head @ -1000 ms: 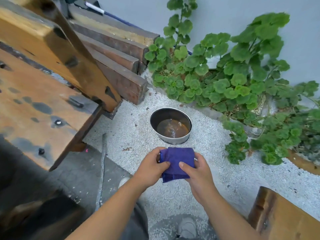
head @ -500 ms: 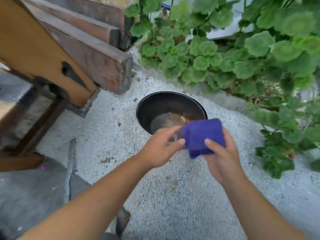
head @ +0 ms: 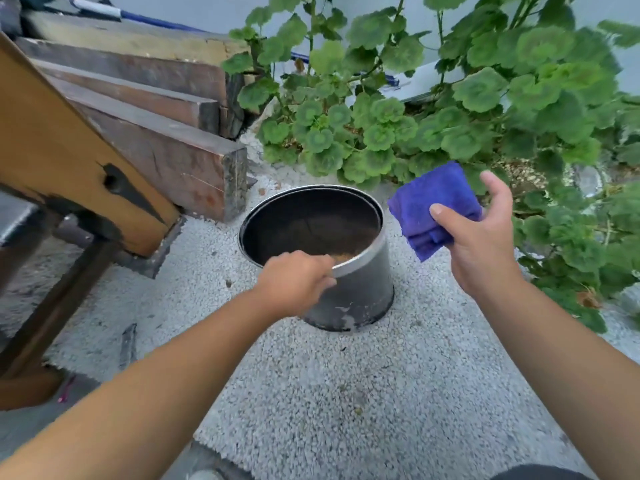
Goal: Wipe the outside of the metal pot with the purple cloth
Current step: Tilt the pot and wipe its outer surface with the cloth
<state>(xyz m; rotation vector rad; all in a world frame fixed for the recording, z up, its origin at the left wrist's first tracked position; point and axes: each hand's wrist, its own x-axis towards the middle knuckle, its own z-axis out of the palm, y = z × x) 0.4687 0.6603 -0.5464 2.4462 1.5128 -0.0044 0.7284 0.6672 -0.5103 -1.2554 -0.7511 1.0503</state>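
A round metal pot (head: 356, 289) stands on pale gravel at the centre, its dark inside holding brownish water and its outer wall stained near the base. My left hand (head: 294, 282) grips the pot's near rim, fingers curled over the edge. To the right of the pot, a little above it, my right hand (head: 481, 237) holds the folded purple cloth (head: 433, 202) between thumb and fingers. The cloth is apart from the pot.
Stacked dark wooden beams (head: 166, 133) and a slanted orange-brown plank (head: 69, 161) lie left of the pot. Leafy green plants (head: 450, 116) crowd the back and right. Gravel ground (head: 346, 393) spreads in front, with a grey wall behind.
The view has come closer to the pot. My left hand let go of the cloth and took the pot's near rim. My right hand carried the cloth out to the right.
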